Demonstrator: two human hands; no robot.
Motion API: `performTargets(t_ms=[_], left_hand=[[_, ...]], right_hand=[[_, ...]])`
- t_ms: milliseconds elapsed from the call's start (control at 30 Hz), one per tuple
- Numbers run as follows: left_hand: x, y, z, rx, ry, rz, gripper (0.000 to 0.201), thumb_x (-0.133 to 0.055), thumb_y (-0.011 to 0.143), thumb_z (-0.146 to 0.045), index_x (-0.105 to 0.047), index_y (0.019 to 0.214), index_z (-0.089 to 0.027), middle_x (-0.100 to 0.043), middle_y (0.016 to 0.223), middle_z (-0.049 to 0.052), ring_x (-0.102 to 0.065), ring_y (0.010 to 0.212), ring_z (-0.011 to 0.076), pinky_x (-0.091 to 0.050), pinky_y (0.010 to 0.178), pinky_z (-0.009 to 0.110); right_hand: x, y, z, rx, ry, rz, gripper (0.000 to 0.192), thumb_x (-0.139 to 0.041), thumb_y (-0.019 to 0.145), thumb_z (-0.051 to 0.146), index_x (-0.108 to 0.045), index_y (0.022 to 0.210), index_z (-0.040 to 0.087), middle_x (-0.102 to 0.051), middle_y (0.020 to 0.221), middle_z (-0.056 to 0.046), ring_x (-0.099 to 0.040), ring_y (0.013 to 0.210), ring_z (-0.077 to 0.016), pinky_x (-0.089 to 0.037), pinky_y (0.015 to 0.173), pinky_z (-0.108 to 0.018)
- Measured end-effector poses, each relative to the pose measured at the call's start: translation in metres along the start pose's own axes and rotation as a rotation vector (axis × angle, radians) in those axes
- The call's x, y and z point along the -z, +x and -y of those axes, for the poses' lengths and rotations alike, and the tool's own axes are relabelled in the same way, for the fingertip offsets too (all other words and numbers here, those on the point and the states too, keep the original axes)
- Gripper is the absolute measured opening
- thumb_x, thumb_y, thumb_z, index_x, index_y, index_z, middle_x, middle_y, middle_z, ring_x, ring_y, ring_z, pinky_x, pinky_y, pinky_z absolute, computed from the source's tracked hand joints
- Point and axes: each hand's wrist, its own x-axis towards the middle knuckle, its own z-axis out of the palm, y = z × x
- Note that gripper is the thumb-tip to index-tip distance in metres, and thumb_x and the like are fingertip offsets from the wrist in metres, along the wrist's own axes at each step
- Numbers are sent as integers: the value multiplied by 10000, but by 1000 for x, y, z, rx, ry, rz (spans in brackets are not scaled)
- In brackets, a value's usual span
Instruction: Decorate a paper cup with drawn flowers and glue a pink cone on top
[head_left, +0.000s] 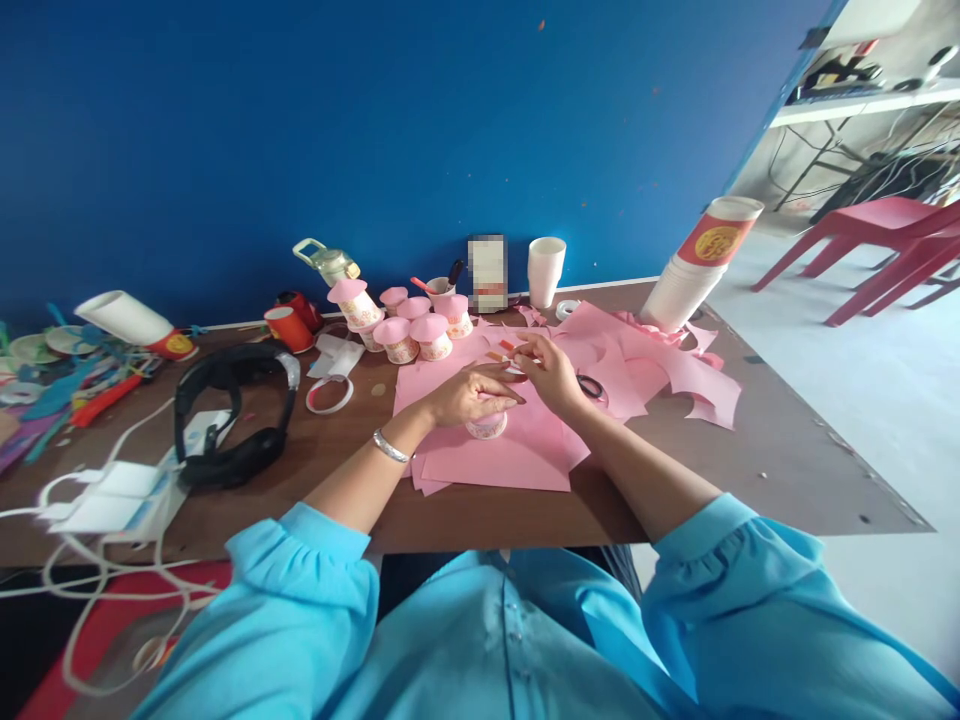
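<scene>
The small patterned cup (487,428) sits on pink paper (502,468) on the desk (457,522), under the outstretched, parted fingers of the left hand (466,396). The right hand (553,376) has bunched fingers just beyond; whether they grip anything, I cannot tell.

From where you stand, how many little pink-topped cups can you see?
7 at least: leftmost cup, three back cups, two front cups, and one cup partly covered by the left hand. Another may be partly hidden at left.
</scene>
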Motion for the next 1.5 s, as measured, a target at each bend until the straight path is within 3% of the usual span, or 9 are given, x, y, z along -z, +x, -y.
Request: performTargets(t_ms=[133,433,567,667,800,967,1167,1333,1500], left_hand=[[4,-1,-3,-10,58,-10,276,-707,986,-440,-842,1188,-308,-709,1493,57,-492,1563,302,-279,1363,567],[2,-4,2,-54,87,-9,279,-707,992,-438,-827,1225,-341,-679,1529,57,-482,1570,336,-274,1349,651],[13,-19,-1,-29,-60,-102,633,-759,948,-539,-595,1542,-390,-506,1694,51,-396,1627,337,-362,1331,612],[19,-39,2,29,-90,-163,885,-849,850,-589,-483,1624,-364,-478,1711,99,-389,1624,382,-387,1312,629],[13,-59,11,117,-79,-189,1100,-926,746,-594,-379,1670,-354,-508,1679,151,-481,1567,391,-443,1274,630],[-4,-59,4,250,-10,-215,936,-921,750,-567,-512,1554,-319,-592,1597,110,-599,1453,361,-521,1213,596],[-12,-51,-2,338,84,-251,874,-924,736,-532,-564,1489,-273,-621,1562,108,-577,1453,378,-471,1243,572],[-12,-50,-2,262,78,-225,728,-868,802,-471,-608,1455,-281,-631,1560,80,-578,1460,342,-418,1282,545],[-13,-51,-1,313,103,-233,817,-869,789,-418,-552,1527,-263,-616,1578,93,-583,1459,344,-385,1302,549]], right_hand=[[2,1,1,-15,-1,-6,426,-608,893,324,-653,1302,214,-807,1037,-55,-761,1001,-241,-620,870,-402],[4,1,1,-8,-4,-5,396,-615,885,311,-656,1271,231,-812,1035,-47,-756,999,-242,-601,861,-404],[6,1,5,3,-10,-25,392,-635,911,334,-656,1286,222,-814,1052,-61,-758,1021,-245,-600,911,-431],[6,-3,12,68,16,-20,424,-640,962,388,-632,1351,221,-812,1110,-83,-764,1072,-250,-619,938,-446],[-1,-16,26,283,31,205,640,-715,985,431,-485,1561,274,-778,1316,-104,-728,1276,-266,-588,1108,-492],[-11,-24,28,376,-115,425,833,-773,963,411,-346,1672,317,-734,1423,-110,-665,1394,-309,-561,1163,-549],[-11,-24,25,371,-131,419,904,-795,945,371,-296,1696,313,-745,1406,-108,-674,1382,-305,-558,1168,-545],[-15,-30,31,395,-143,396,922,-798,922,288,-296,1695,314,-722,1455,-104,-653,1413,-308,-557,1170,-542],[-23,-35,31,323,-156,412,984,-780,886,193,-253,1707,325,-762,1400,-63,-662,1407,-273,-515,1222,-537]])
